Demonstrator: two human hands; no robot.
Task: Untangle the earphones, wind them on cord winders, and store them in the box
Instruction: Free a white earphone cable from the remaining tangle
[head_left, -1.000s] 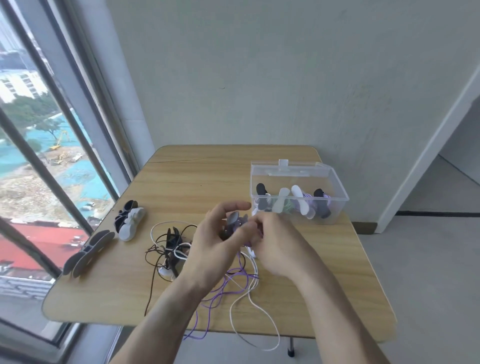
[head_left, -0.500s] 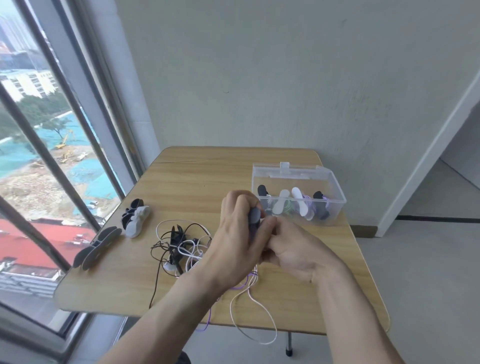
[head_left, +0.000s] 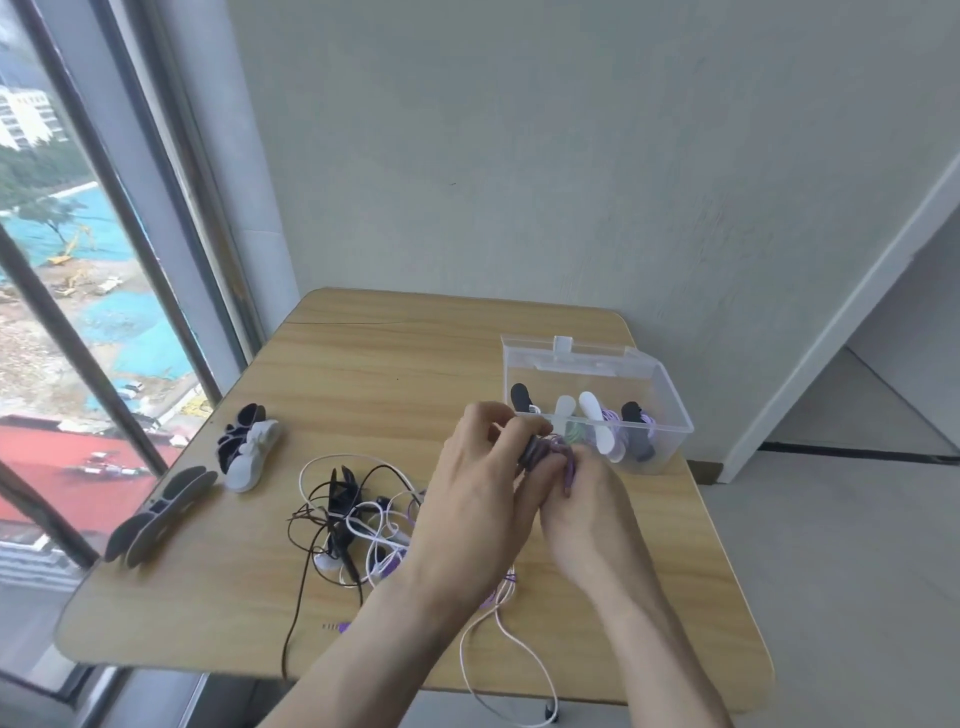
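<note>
Pale wood-grain surface beside the window carries flat grey cord winders, then a limp tangle of earphones. Left hand pinches a dark winder; right hand curls fingers round its purple cord. Winding seems mid-way; next calls for steady tension, then the clear plastic box.

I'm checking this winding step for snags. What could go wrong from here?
1. The purple cord both hands are winding trails into the tangled earphones; pulling may drag or tighten the knot.
2. The white cord hangs over the table edge and could catch or slide off.
</note>
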